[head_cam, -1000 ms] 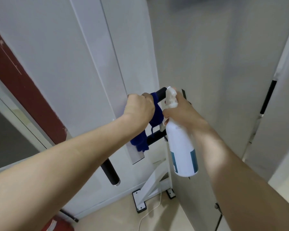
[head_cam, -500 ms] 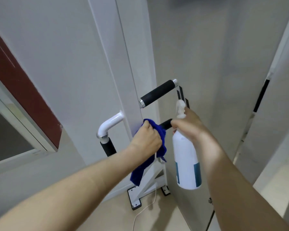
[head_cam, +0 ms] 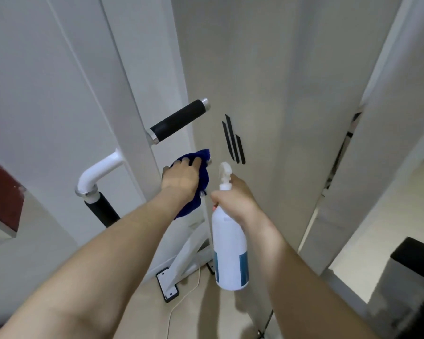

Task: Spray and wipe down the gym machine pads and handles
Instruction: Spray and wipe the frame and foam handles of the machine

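Observation:
A white gym machine upright (head_cam: 137,99) carries black foam handles. The upper handle (head_cam: 179,121) sticks out bare to the right. Below it, my left hand (head_cam: 181,178) presses a blue cloth (head_cam: 201,167) around a lower handle, which the cloth and hand hide. A third black grip (head_cam: 101,210) hangs from a white curved tube (head_cam: 96,172) at the left. My right hand (head_cam: 235,199) holds a white spray bottle (head_cam: 229,250) by its neck, nozzle up, just right of the cloth.
A grey panel (head_cam: 267,94) with black stripes stands right behind the bottle. The machine's white base foot (head_cam: 168,283) and a thin cable (head_cam: 179,304) lie on the beige floor. A dark box (head_cam: 409,285) sits at the lower right.
My left hand left the upper handle with the cloth and went down onto the lower handle. The spray bottle sank with my right hand. The view has tilted downward.

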A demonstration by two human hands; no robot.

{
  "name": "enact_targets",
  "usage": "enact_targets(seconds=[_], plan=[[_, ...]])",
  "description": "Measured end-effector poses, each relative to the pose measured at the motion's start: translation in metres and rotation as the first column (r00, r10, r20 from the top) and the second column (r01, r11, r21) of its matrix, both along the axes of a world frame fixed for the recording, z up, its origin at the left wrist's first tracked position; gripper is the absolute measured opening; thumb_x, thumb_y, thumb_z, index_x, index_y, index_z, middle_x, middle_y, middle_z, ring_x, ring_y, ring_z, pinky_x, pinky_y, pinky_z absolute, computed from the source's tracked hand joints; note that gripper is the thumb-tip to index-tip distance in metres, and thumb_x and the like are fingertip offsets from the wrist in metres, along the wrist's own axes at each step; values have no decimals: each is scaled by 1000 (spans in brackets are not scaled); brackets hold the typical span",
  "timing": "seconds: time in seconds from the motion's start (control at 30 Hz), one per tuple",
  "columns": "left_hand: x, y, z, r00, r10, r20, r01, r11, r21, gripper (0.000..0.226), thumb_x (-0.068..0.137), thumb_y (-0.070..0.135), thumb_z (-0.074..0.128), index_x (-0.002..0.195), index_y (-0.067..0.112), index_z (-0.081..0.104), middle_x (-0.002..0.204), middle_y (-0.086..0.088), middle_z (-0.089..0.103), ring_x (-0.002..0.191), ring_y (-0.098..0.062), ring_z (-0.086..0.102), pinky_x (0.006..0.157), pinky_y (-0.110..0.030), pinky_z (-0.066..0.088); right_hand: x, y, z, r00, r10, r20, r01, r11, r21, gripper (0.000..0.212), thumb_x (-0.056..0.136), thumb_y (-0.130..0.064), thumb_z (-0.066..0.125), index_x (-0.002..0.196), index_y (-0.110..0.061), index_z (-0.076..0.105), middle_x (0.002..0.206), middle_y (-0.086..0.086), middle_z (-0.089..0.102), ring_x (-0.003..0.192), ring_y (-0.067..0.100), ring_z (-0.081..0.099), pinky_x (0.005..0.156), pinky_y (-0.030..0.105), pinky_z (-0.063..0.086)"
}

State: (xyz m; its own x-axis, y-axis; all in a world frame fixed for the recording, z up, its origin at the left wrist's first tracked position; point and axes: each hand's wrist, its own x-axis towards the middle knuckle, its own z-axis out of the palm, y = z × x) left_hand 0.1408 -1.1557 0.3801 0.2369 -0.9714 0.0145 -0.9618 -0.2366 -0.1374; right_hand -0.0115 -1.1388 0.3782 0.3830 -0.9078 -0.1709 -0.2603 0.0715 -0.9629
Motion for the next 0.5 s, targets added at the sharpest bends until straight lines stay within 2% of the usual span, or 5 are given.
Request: enact_targets(seconds=[0.1, 0.2, 0.3, 0.4, 0.5], plan=[[-4, 10, -8, 985, -133, 115, 139, 989, -48, 64, 82, 26, 67, 138, 19, 37, 127, -7, 50, 116, -28, 49, 94, -40, 40, 0, -2, -2, 1000, 6, -13, -7, 999, -31, 33, 78, -5, 51, 104, -26, 51, 82, 1, 59, 75, 19, 62, 67, 33, 53], [-3, 29, -14, 925, -279, 257, 298, 954, -35, 43, 88, 22, 58, 130, 17, 48, 129, -5, 50, 121, -26, 44, 107, -37, 31, 2, -1, 0, 999, 37, -11, -38, 996, -86, 24, 74, -2, 50, 93, -17, 54, 77, 6, 59, 70, 20, 61, 61, 32, 51], [-2, 50, -19, 839, -440, 320, 481, 875, -59, 23, 79, 19, 70, 101, 18, 65, 103, 0, 62, 100, -22, 56, 96, -32, 42, 6, 2, 2, 997, 81, -7, -81, 993, -85, 21, 70, 0, 53, 81, -18, 51, 65, -2, 55, 57, 14, 54, 51, 25, 44], [-11, 76, -18, 902, -417, 114, 432, 872, -229, 11, 78, 15, 70, 88, 20, 68, 85, 4, 60, 81, -18, 57, 66, -28, 42, 4, 8, 5, 994, 106, 7, -106, 994, 19, 15, 68, 0, 56, 68, -15, 53, 54, -5, 56, 51, 14, 53, 49, 22, 43], [-22, 103, -19, 853, -258, -453, 40, 899, -436, 24, 78, -3, 54, 75, 20, 59, 71, 5, 57, 68, -18, 50, 60, -30, 40, -2, 16, 7, 982, 171, 85, -179, 979, 101, 21, 65, -3, 55, 84, -2, 65, 63, 10, 62, 57, 23, 59, 60, 32, 50]])
